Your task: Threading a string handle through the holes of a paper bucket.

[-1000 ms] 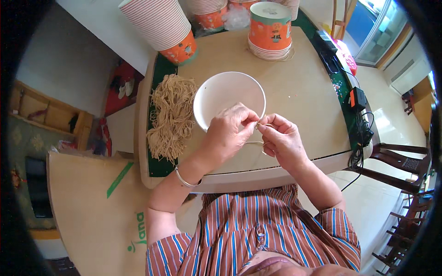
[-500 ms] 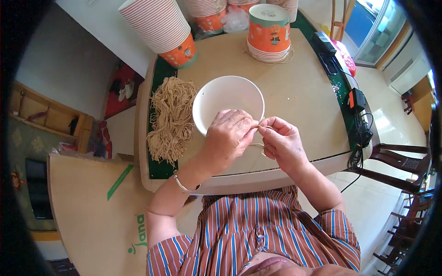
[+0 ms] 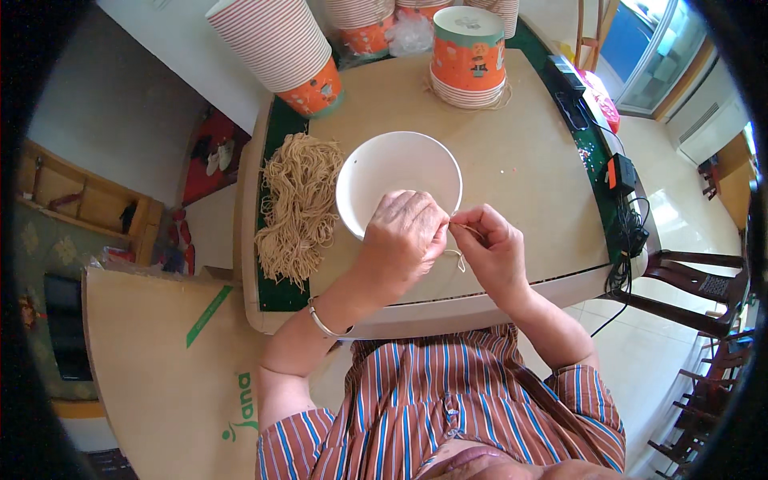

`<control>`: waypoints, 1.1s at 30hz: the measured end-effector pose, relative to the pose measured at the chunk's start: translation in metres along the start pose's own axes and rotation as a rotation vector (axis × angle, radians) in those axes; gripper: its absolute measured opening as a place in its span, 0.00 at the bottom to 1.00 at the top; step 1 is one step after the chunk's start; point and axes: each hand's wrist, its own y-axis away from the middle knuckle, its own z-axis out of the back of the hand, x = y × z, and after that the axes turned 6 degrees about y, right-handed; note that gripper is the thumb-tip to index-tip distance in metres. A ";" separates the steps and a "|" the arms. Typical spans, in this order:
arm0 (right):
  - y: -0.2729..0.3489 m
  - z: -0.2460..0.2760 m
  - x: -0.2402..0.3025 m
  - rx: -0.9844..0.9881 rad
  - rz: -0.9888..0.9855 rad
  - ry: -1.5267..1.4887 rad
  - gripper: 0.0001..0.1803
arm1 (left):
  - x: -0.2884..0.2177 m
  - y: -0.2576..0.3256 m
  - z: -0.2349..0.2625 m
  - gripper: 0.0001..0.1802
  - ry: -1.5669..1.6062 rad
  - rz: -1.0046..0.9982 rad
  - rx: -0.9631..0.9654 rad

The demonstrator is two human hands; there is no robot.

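Note:
My left hand (image 3: 406,237) and my right hand (image 3: 488,250) meet over the near edge of a white paper bowl (image 3: 398,176) on a tan table (image 3: 528,160). Both pinch a thin tan string (image 3: 459,254) between thumb and fingers; a small loop of it hangs below the fingertips. My left hand covers part of the bowl's near rim. A silver bangle (image 3: 322,322) sits on my left wrist. A heap of tan strings (image 3: 298,206) lies left of the bowl.
Stacks of striped orange paper cups (image 3: 280,52) and an orange tub (image 3: 470,54) stand at the table's far side. A black device with cables (image 3: 622,180) hangs at the right edge. A cardboard sheet (image 3: 160,360) lies at the lower left. Dark chairs (image 3: 704,288) stand to the right.
Both hands stay together at the bowl's near rim; the fingers have shifted slightly on the string. Nothing else has moved.

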 end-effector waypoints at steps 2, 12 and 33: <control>0.001 0.000 -0.003 -0.020 0.049 0.089 0.03 | 0.000 0.000 -0.001 0.10 -0.027 -0.027 -0.006; 0.001 -0.007 -0.001 -0.103 0.077 0.130 0.05 | -0.002 -0.001 -0.002 0.10 0.146 0.132 -0.018; -0.001 -0.008 0.003 -0.081 0.046 -0.002 0.03 | 0.001 -0.008 0.008 0.08 0.417 0.250 0.059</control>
